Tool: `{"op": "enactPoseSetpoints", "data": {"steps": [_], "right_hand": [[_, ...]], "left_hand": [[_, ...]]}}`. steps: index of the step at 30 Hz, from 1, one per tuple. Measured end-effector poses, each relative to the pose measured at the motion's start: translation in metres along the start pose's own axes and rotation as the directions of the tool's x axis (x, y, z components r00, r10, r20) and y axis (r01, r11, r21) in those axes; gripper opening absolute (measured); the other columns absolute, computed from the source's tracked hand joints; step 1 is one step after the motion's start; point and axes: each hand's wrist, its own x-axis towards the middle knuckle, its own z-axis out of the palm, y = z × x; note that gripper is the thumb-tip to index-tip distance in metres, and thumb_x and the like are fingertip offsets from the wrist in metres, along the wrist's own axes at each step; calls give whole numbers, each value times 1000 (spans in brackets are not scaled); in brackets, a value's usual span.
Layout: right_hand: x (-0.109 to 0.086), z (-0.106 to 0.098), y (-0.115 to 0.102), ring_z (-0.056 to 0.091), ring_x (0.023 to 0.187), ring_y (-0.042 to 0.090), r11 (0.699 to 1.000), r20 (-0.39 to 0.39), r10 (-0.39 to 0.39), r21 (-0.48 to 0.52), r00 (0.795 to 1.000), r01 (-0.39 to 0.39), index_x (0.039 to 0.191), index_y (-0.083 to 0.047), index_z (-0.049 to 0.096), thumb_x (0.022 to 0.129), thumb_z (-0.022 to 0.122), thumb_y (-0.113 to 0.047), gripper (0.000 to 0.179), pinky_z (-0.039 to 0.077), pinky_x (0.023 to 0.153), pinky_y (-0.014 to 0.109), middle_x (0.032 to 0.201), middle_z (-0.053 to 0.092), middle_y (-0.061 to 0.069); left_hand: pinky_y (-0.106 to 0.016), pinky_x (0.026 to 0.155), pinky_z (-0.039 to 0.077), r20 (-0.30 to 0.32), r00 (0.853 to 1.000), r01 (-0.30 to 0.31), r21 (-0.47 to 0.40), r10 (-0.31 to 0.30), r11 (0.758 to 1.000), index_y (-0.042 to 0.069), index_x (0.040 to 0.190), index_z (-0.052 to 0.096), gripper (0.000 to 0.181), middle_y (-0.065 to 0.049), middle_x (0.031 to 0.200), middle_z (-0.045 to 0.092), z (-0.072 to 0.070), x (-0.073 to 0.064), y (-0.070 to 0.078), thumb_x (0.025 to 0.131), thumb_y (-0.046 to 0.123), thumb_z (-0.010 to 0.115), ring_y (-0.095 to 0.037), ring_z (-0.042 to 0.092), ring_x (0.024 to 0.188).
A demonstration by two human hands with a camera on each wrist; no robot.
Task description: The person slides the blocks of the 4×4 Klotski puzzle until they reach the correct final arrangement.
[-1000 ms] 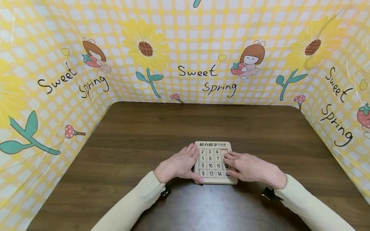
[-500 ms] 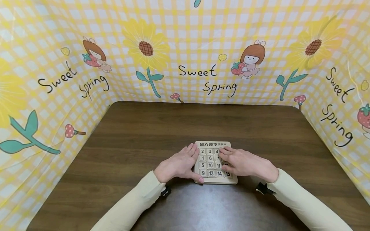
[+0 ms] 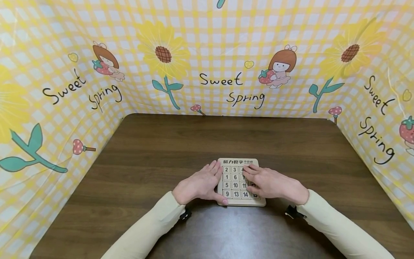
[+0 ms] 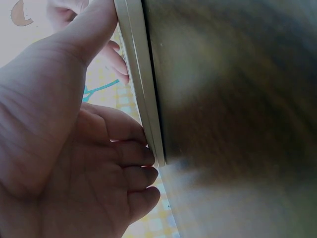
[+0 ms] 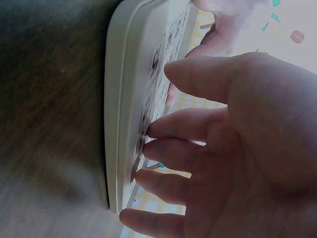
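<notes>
A pale number sliding puzzle (image 3: 235, 186) lies on the table in the head view, with numbered square tiles in a light frame. My left hand (image 3: 200, 183) rests along its left edge, fingers near the top corner and thumb (image 3: 224, 202) at the bottom corner. In the left wrist view, the fingertips touch the frame's side (image 4: 142, 79). My right hand (image 3: 275, 183) reaches over the right side, its extended fingertips on the tiles around the 4 and 7. It hides most of the right column. The right wrist view shows the fingertips (image 5: 148, 131) at the tile face.
The dark wood table (image 3: 161, 144) spreads around the puzzle. A yellow checked cloth (image 3: 207, 46) with flowers and lettering stands along its back and both sides. Each wrist carries a black strap, as on the right wrist strap (image 3: 295, 212).
My right hand has moved left and slightly up over the puzzle, from the right column towards the 4 and 7 tiles. The top right gap seen earlier is now covered. The left hand stays put.
</notes>
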Motion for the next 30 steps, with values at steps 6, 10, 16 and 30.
{"op": "enactPoseSetpoints", "data": {"steps": [6, 10, 16, 30], "right_hand": [[-1, -2, 2, 39, 142, 39, 1000, 13, 17, 18, 1000, -17, 144, 1, 47, 98, 56, -34, 57, 41, 110, 52, 151, 43, 21], [-1, -3, 3, 37, 144, 37, 998, 39, 43, 51, 998, -45, 144, -1, 47, 99, 55, -34, 57, 40, 112, 52, 153, 42, 20], [-3, -7, 5, 36, 144, 37, 994, 61, 63, 83, 996, -68, 143, 0, 48, 99, 55, -33, 55, 39, 112, 52, 153, 41, 20], [-9, -11, 8, 40, 142, 38, 994, 67, 90, 59, 994, -94, 141, 1, 51, 100, 54, -30, 52, 40, 112, 52, 150, 43, 23]], "left_hand": [[-42, 125, 19, 6, 1000, 9, -4, -9, 1000, -3, 154, 23, 117, -23, 163, 11, 0, 0, 0, 76, 75, 62, -34, 13, 153], [-42, 125, 19, 5, 1000, 10, 5, -10, 1000, -3, 154, 23, 117, -23, 163, 11, 0, 0, 0, 76, 76, 62, -33, 13, 153], [-41, 125, 18, 13, 1000, 12, 8, -12, 1000, -2, 154, 22, 117, -22, 163, 11, 0, 0, 0, 77, 76, 61, -33, 13, 153], [-42, 125, 18, 14, 1000, 15, -3, -15, 1000, -3, 154, 21, 118, -22, 164, 9, 0, -1, 1, 76, 76, 62, -33, 11, 153]]}}
